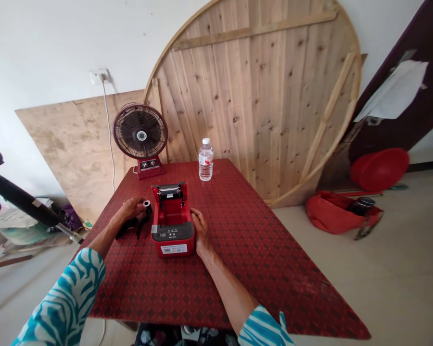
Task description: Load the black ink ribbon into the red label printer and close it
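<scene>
A small red and dark grey thermal printer (173,247) stands on the table in front of me, its lid (171,190) raised and its red paper bay exposed. My right hand (201,231) grips the printer's right side. Left of the printer, my left hand (132,209) has its fingertips on a small dark roll with a pale core (147,206). Beneath that hand lies a black item (130,227), perhaps a bundled cable, partly hidden by the hand and wrist.
A red patterned cloth covers the table (260,269). Towards the back stand a dark red fan (141,137) and a clear water bottle (206,161). A large round wooden board (260,96) leans against the wall. On the floor at right are a red bag (328,214) and red basin (378,168).
</scene>
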Action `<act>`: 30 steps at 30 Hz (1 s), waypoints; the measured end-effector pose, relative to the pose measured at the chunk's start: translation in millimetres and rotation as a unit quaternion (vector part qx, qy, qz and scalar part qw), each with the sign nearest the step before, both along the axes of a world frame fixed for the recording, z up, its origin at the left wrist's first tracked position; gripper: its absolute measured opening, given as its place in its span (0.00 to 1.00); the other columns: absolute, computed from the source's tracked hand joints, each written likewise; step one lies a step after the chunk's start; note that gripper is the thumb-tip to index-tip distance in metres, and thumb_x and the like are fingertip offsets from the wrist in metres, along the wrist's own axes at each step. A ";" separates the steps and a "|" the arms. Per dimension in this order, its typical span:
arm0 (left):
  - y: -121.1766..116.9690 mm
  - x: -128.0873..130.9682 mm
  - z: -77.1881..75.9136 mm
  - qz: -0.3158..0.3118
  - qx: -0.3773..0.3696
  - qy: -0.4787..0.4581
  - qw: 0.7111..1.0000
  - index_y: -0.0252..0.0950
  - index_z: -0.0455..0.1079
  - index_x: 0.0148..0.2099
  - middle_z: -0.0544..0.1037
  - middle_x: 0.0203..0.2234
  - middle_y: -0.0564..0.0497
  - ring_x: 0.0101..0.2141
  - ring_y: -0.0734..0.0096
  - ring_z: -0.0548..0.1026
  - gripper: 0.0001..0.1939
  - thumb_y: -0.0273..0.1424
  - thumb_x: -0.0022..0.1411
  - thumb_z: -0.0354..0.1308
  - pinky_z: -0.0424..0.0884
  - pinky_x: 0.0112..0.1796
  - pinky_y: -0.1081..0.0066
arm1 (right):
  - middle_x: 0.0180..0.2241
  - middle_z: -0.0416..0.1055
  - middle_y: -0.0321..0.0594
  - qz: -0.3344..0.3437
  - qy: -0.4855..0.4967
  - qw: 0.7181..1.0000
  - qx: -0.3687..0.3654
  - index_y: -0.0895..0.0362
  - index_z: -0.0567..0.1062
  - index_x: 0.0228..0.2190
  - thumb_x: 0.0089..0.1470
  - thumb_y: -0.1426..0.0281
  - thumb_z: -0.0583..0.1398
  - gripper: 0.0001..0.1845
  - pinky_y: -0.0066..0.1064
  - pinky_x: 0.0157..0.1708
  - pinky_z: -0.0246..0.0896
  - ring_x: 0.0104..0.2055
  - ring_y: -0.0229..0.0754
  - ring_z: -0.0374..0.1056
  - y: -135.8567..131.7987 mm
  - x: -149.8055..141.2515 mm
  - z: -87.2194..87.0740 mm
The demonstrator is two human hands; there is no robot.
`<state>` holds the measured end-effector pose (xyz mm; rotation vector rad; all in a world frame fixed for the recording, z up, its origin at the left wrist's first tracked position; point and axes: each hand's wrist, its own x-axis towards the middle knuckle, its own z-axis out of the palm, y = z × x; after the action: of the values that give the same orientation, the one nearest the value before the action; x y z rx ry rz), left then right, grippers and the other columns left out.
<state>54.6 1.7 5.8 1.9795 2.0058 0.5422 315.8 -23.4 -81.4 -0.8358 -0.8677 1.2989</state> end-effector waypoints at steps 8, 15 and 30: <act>-17.7 4.2 6.6 -0.015 0.057 -0.241 0.969 0.36 0.67 0.37 0.79 0.33 0.49 0.36 0.62 0.77 0.17 0.42 0.48 0.60 0.72 0.38 0.68 | 0.43 0.76 0.40 0.008 0.011 1.000 -0.011 0.53 0.76 0.42 0.46 0.52 0.62 0.24 0.36 0.40 0.63 0.45 0.50 0.69 2.2 1.6 -6.1; -56.6 9.3 35.3 -0.016 0.100 -0.464 0.880 0.36 0.69 0.43 0.76 0.27 0.53 0.27 0.67 0.76 0.28 0.49 0.45 0.66 0.72 0.31 0.68 | 0.41 0.76 0.40 0.013 0.019 0.999 -0.027 0.53 0.76 0.42 0.43 0.51 0.64 0.27 0.34 0.37 0.62 0.41 0.48 0.70 5.4 2.2 -10.3; -43.9 107.6 43.9 -0.163 0.041 0.100 0.981 0.40 0.73 0.53 0.78 0.47 0.46 0.49 0.57 0.73 0.19 0.37 0.59 0.63 0.68 0.50 0.65 | 0.39 0.77 0.39 0.013 -0.006 1.000 -0.011 0.54 0.76 0.41 0.46 0.51 0.61 0.25 0.36 0.39 0.63 0.41 0.48 0.70 -3.3 2.5 2.9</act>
<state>162.2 -42.2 49.7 2.4348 1.7300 0.3661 318.3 -26.7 -78.5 -0.8533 -0.8785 1.3293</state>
